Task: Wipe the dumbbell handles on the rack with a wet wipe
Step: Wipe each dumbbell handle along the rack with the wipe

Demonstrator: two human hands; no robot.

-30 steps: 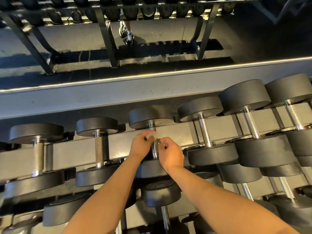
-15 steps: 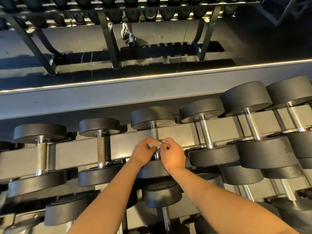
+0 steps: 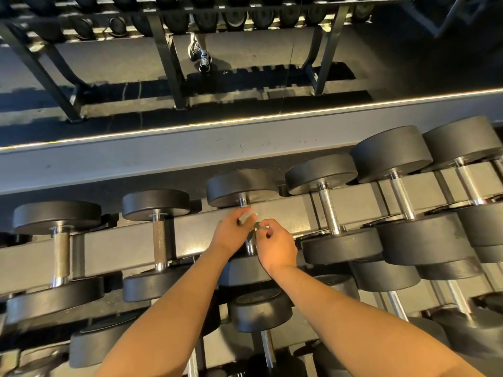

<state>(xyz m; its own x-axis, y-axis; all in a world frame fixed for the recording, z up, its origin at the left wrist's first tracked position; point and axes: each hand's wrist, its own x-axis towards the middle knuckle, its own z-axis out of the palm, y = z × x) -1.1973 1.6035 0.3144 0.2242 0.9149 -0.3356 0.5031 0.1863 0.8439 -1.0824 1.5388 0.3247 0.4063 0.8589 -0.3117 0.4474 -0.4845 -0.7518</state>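
Dark gym flooring and a mirrored wall sit behind a long grey rack (image 3: 130, 240) holding a row of black dumbbells with chrome handles. Left of the hands, two smaller dumbbells rest with bare handles, the nearer one (image 3: 159, 240) just beside the left forearm. At the middle dumbbell handle (image 3: 249, 242), the left hand (image 3: 231, 235) curls its fingers around a crumpled pale wet wipe (image 3: 249, 214), pressing it to the upper part of the bar. The right hand (image 3: 276, 247) pinches a trailing corner of the wipe just beside it. Right of the hands, larger dumbbells follow, the first handle (image 3: 329, 210) knurled. The wipe looks soft, limp and light; the steel bars are stiff and heavy, best gripped mid-handle through the wipe.
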